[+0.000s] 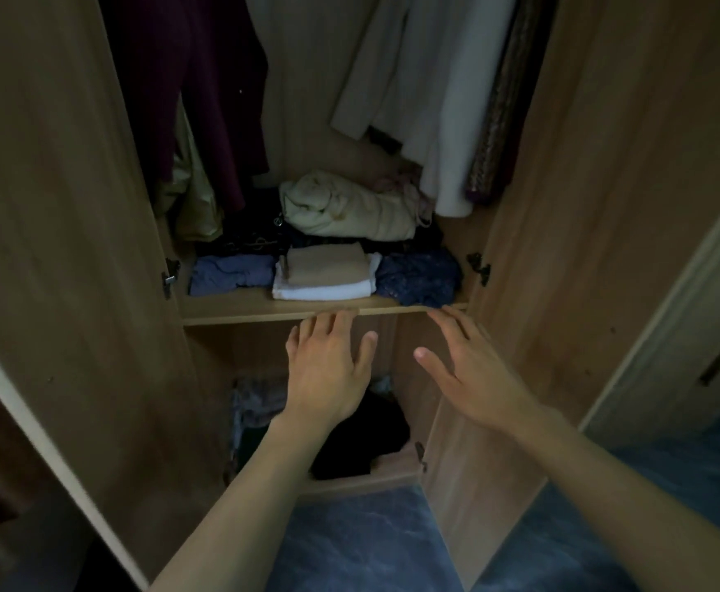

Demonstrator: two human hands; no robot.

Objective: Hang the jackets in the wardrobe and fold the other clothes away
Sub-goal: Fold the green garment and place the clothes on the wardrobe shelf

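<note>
The wardrobe stands open in front of me. On its wooden shelf [230,311] lie folded clothes: a blue piece [230,275], a beige piece on a white one [326,273], a dark blue piece [418,277] and a pale yellow bundle [349,207] behind. A dark maroon garment [196,91] hangs at the left, whitish jackets [431,83] at the right. My left hand [328,369] and my right hand [465,369] are held out flat just below the shelf's front edge, fingers straight, holding nothing.
Both wardrobe doors, the left door [59,249] and the right door [584,249], stand open at my sides. The lower compartment holds dark clothes [371,433] and a patterned piece [256,399]. Blue patterned floor [349,544] lies below. A room door frame [670,314] is at the right.
</note>
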